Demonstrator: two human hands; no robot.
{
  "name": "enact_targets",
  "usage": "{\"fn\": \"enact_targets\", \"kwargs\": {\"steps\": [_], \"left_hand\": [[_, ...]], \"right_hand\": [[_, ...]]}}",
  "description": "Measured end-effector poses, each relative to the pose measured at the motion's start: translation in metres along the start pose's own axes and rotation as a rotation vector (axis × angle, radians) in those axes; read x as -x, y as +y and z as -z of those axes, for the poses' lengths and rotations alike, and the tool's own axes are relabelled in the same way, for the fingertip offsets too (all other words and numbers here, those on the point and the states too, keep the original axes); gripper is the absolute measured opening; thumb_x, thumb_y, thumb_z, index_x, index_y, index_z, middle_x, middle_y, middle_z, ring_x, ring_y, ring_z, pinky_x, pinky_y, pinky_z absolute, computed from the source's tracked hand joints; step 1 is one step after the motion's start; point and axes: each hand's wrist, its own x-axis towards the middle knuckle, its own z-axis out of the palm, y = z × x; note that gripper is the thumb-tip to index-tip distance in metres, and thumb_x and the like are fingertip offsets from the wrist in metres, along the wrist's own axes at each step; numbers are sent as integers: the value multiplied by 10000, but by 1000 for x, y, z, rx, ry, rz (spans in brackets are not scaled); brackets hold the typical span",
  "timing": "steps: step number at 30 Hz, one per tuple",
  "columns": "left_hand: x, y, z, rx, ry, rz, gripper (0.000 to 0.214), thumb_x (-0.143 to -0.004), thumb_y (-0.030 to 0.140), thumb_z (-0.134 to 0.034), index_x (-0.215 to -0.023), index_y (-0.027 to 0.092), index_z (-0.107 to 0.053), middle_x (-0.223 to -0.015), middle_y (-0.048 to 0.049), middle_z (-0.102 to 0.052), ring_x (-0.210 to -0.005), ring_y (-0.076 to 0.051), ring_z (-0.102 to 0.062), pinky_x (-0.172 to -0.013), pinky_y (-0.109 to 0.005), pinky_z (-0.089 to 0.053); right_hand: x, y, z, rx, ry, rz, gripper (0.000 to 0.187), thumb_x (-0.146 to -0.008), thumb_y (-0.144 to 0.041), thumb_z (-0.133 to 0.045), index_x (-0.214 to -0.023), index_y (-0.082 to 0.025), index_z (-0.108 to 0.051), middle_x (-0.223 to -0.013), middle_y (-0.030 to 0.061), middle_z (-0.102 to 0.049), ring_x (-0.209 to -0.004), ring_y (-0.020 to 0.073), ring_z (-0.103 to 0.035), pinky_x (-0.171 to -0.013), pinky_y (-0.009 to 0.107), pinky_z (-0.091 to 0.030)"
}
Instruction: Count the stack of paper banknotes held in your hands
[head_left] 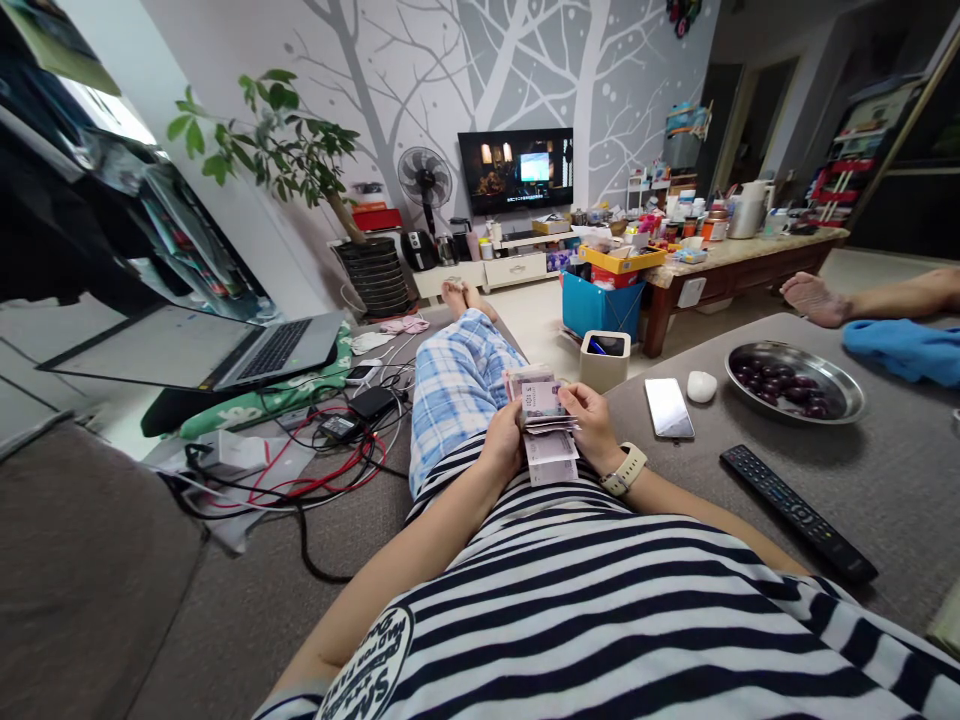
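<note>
I sit on a grey sofa with my legs stretched out in blue checked trousers. Both my hands hold a stack of banknotes [541, 403] over my lap. My left hand [505, 443] grips the stack from the left side, fingers closed round it. My right hand [592, 425], with a pale watch on its wrist, pinches the top notes from the right. A few notes [551, 460] lie on my striped shirt just below the hands.
On the sofa to my right lie a phone [669, 407], a white earbud case [701, 386], a metal bowl of dark fruit [795, 382] and a black remote [796, 512]. Another person's foot [814, 298] rests farther right. To the left lie a laptop [217, 350] and tangled cables [315, 470].
</note>
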Motion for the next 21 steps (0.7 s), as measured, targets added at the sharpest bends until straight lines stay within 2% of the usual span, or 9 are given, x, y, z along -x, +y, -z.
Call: {"fn": "enact_targets", "kwargs": {"steps": [4, 7, 9, 13, 18, 21], "left_hand": [[-3, -1, 3, -19, 28, -7, 125, -781, 251, -702, -833, 143, -735, -812, -102, -799, -986, -294, -773, -960, -397, -583], [-4, -2, 5, -26, 21, -7, 142, -791, 277, -717, -826, 140, -732, -799, -105, -795, -939, -291, -779, -944, -399, -585], [-3, -2, 5, -29, 6, 4, 151, -780, 290, -737, -830, 148, -729, -794, -100, -795, -927, -297, -780, -934, -413, -590], [0, 1, 5, -72, 23, 12, 141, -719, 251, -767, -805, 153, -715, -754, -88, -787, -882, -303, -779, -903, -427, -601], [4, 3, 3, -107, 24, 24, 119, -690, 217, -756, -773, 148, -707, -664, -71, -753, -741, -285, -765, -835, -428, -611], [2, 1, 2, -75, 21, 22, 144, -691, 241, -776, -780, 153, -706, -679, -76, -758, -778, -293, -774, -846, -427, -612]], "right_hand": [[1, -1, -2, -36, -11, -7, 589, -805, -785, -659, -626, -235, -544, -572, -19, -513, -549, 141, -444, -538, 290, -388], [1, 1, -3, -75, -55, -58, 598, -824, -813, -606, -669, -236, -581, -544, -11, -552, -494, 142, -443, -511, 296, -382], [1, 3, -3, -65, -42, -68, 565, -805, -781, -666, -683, -236, -578, -537, -19, -558, -490, 138, -453, -523, 294, -399], [-3, 9, -1, 2, 81, -39, 522, -713, -685, -812, -713, -237, -543, -604, -44, -549, -560, 133, -490, -563, 276, -424], [-4, 14, 0, 42, 59, -57, 472, -745, -651, -770, -732, -231, -555, -618, -49, -538, -574, 133, -477, -572, 277, -421], [-3, 12, 0, 60, 43, -54, 465, -769, -644, -742, -685, -228, -551, -597, -41, -536, -572, 136, -469, -579, 284, -416]]}}
